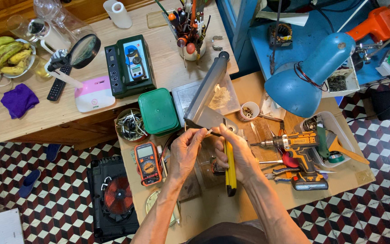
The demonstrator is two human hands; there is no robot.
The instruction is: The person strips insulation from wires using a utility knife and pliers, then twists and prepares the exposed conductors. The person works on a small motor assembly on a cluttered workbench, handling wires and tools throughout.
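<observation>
My left hand is raised over the small brown worktable, its fingertips pinched on a small thin pale piece that I cannot identify. My right hand is closed round a yellow-and-black handled tool; the handle points back toward me and its tip meets the pale piece. The two hands almost touch. Just beyond them lies a long grey metal bar device over a clear bag. A small dark part lies on the table under the hands.
Left of my hands are an orange multimeter, a green plastic box and a tin of wires. To the right are a cordless drill, pliers, a cup of screws and a blue lamp. An induction cooker sits on the floor.
</observation>
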